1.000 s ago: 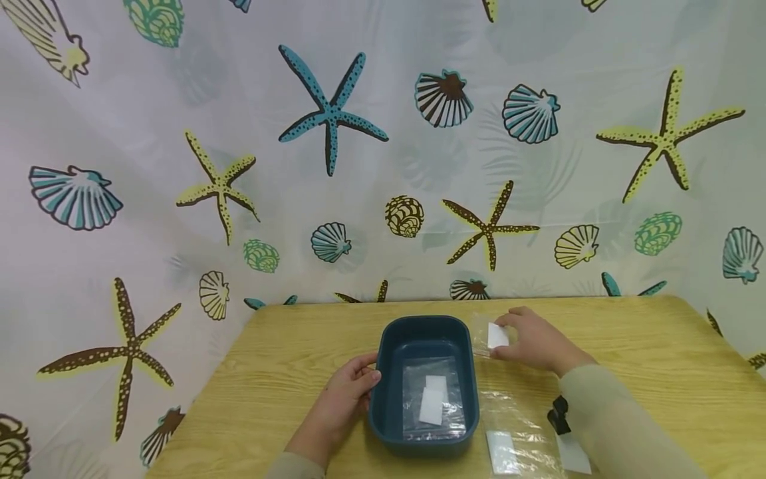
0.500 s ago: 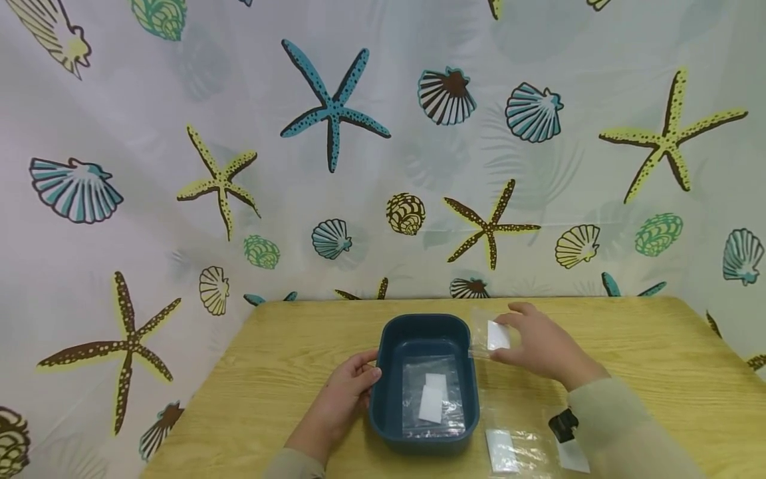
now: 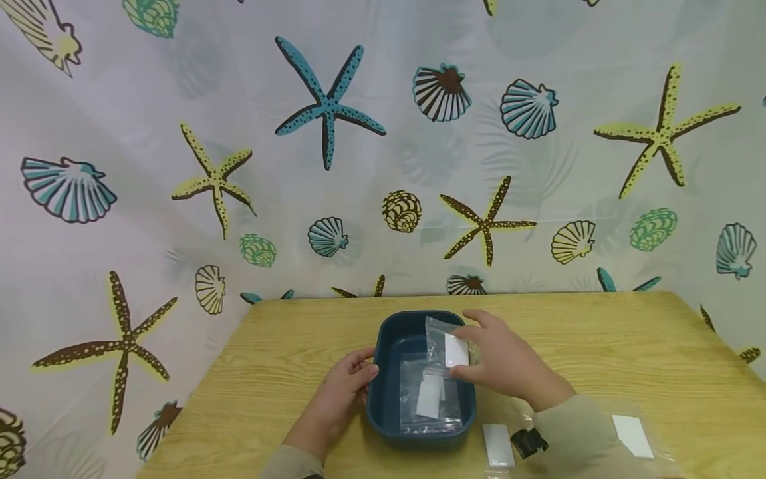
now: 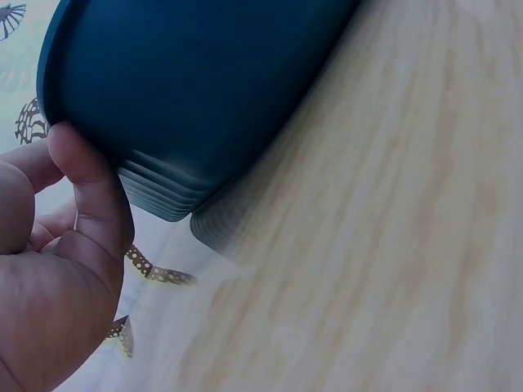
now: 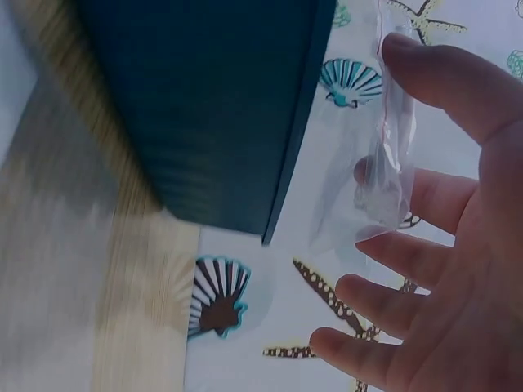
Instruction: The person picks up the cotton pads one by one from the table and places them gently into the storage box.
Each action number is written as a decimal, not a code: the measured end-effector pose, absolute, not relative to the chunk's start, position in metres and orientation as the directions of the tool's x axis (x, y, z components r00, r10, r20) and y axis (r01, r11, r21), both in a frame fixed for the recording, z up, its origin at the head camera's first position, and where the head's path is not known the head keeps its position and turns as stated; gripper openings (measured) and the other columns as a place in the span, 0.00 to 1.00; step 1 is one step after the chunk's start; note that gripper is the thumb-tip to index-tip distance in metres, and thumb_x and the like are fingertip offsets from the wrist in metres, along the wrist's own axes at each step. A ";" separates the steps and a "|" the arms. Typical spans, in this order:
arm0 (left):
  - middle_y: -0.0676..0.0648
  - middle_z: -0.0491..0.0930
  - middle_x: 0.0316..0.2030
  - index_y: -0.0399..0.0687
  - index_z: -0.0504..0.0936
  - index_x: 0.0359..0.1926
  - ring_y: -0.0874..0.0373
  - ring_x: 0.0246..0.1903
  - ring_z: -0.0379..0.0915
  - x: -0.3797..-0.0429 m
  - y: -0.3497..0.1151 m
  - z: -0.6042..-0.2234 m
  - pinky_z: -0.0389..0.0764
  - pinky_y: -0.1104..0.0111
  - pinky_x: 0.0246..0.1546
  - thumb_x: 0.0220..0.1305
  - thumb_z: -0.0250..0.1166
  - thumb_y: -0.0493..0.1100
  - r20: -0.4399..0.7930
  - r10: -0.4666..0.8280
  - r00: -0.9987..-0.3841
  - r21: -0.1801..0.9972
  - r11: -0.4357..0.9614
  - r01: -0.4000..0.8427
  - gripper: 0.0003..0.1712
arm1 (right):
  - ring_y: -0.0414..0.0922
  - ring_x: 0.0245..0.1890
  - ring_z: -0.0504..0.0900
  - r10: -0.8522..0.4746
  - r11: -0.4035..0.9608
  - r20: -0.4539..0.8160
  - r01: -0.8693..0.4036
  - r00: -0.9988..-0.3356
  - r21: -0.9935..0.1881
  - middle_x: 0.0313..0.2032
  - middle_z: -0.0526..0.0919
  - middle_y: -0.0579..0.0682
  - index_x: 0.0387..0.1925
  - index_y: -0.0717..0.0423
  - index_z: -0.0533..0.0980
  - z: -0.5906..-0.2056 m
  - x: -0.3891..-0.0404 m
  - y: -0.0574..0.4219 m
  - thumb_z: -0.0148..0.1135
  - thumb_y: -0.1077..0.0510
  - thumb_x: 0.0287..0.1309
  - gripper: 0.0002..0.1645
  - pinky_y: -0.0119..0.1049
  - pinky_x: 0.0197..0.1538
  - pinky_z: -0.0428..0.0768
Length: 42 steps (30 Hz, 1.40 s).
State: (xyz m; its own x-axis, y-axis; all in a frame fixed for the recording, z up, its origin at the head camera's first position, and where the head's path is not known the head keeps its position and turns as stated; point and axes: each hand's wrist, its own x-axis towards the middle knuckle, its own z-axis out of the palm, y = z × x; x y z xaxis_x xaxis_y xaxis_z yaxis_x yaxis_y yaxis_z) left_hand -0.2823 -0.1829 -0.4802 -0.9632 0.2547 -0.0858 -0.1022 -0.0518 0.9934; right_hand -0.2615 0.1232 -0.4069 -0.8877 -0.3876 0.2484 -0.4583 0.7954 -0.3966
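pinching a clear bag [image 3: 438, 342] with a white card [image 3: 456, 351] inside between thumb and fingertips, the right hand [image 3: 503, 366] holds it over the right part of the bin [image 3: 383, 399], the gap only as wide as the bag, its other fingers held apart. the left hand [image 3: 338, 396] grips the bin's left side, thumb at the rim, fingers bent. cards in bags [image 3: 427, 398] overlap inside the bin; on the table [image 3: 287, 359], two more bagged cards lie to its right

right hand [image 3: 509, 359]: moved inward | clear bag [image 3: 439, 337]: from beside blue tub [image 3: 419, 442] to above its opening
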 end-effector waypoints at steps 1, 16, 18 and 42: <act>0.44 0.73 0.40 0.36 0.67 0.71 0.58 0.31 0.69 -0.283 -0.183 -0.481 0.73 0.70 0.28 0.75 0.59 0.38 -0.088 0.253 -0.963 0.993 -0.052 -0.105 0.28 | 0.61 0.69 0.66 -0.389 0.795 0.249 -0.460 -0.887 -0.395 0.71 0.64 0.60 0.59 0.53 0.80 -0.407 -0.261 0.119 0.76 0.38 0.51 0.38 0.56 0.62 0.73; 0.45 0.73 0.40 0.35 0.65 0.72 0.59 0.32 0.70 -0.283 -0.184 -0.480 0.74 0.70 0.30 0.76 0.58 0.37 -0.092 0.268 -0.959 0.991 -0.065 -0.114 0.28 | 0.57 0.71 0.63 -0.408 0.805 0.271 -0.484 -0.872 -0.344 0.71 0.67 0.55 0.58 0.49 0.82 -0.412 -0.253 0.086 0.77 0.34 0.48 0.39 0.54 0.67 0.68; 0.44 0.73 0.41 0.36 0.65 0.72 0.59 0.32 0.70 -0.284 -0.184 -0.480 0.74 0.70 0.30 0.76 0.58 0.37 -0.098 0.264 -0.959 0.991 -0.060 -0.117 0.28 | 0.58 0.72 0.62 -0.417 0.804 0.265 -0.489 -0.869 -0.339 0.71 0.67 0.55 0.58 0.49 0.82 -0.412 -0.252 0.086 0.76 0.34 0.48 0.38 0.55 0.68 0.66; 0.42 0.74 0.46 0.38 0.64 0.73 0.57 0.34 0.69 -0.284 -0.187 -0.481 0.73 0.69 0.32 0.77 0.56 0.40 -0.096 0.287 -0.953 0.992 -0.047 -0.114 0.27 | 0.61 0.74 0.57 -0.410 0.802 0.251 -0.478 -0.877 -0.359 0.73 0.64 0.57 0.64 0.48 0.78 -0.413 -0.251 0.101 0.73 0.34 0.52 0.41 0.62 0.68 0.62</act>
